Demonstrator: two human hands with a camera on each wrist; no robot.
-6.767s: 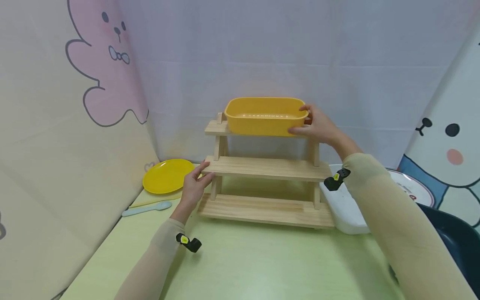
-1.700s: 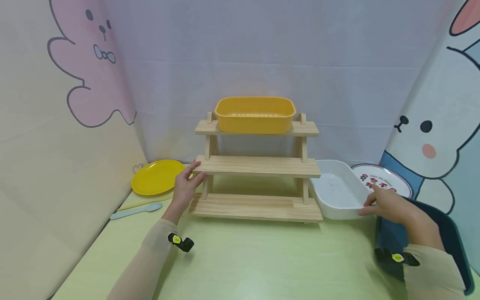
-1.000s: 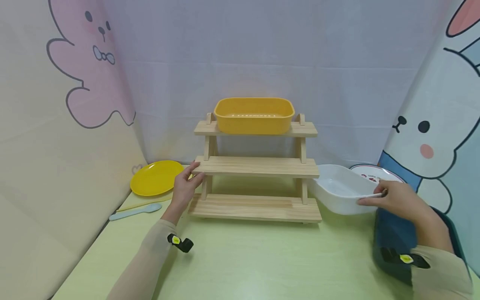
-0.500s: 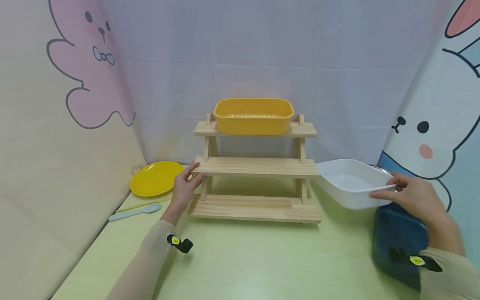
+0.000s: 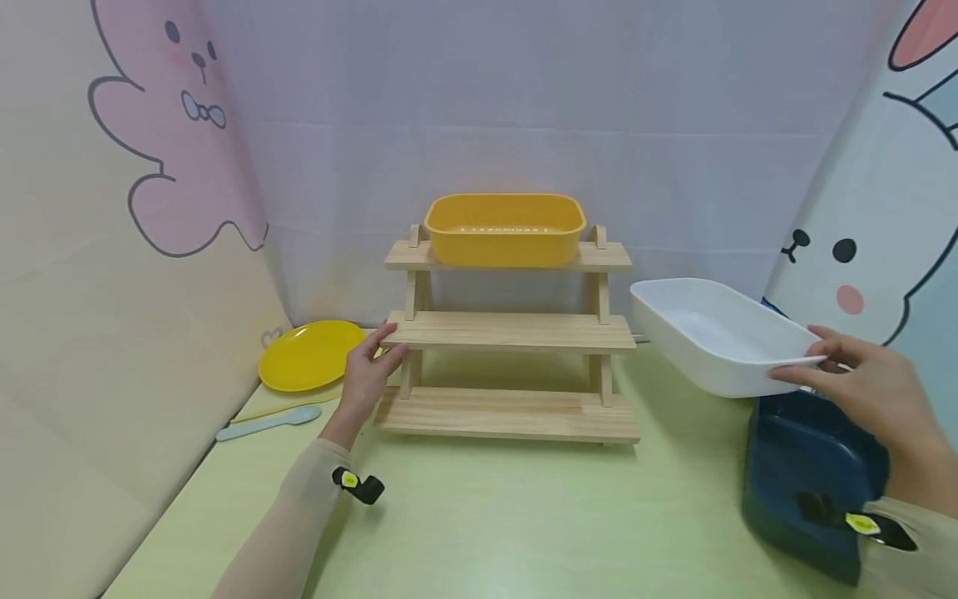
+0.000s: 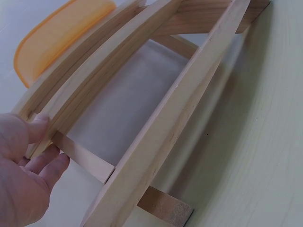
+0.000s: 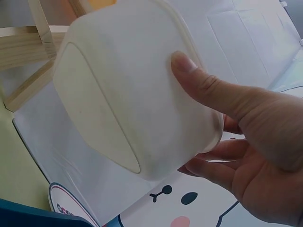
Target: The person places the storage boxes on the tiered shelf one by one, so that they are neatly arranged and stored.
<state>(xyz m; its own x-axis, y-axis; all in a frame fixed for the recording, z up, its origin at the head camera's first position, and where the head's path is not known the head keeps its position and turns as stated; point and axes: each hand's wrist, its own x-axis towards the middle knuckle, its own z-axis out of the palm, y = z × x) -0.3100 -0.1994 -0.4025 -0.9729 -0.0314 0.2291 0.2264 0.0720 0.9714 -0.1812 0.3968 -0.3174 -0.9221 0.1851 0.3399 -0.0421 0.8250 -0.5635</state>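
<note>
A three-tier wooden rack [image 5: 516, 333] stands mid-table with a yellow rectangular dish [image 5: 505, 229] on its top shelf. My left hand [image 5: 370, 366] grips the left end of the middle shelf, thumb on top and fingers underneath; the left wrist view shows the left hand [image 6: 28, 165] at that shelf end of the rack [image 6: 165, 113]. My right hand [image 5: 861, 383] holds a white rectangular dish [image 5: 714, 333] by its near end, in the air to the right of the rack and tilted. In the right wrist view the thumb [image 7: 208, 90] presses on the white dish's underside [image 7: 118, 94].
A yellow plate [image 5: 310, 353] and a light blue spoon [image 5: 269, 420] lie left of the rack. A dark blue tray [image 5: 808, 466] sits on the table under my right hand. Cartoon-printed cloth panels wall in the left, back and right sides.
My right hand took the white dish by its near end and lifted it off the table, up and slightly right. Before that it let go of the yellow dish. The left hand has not moved.
</note>
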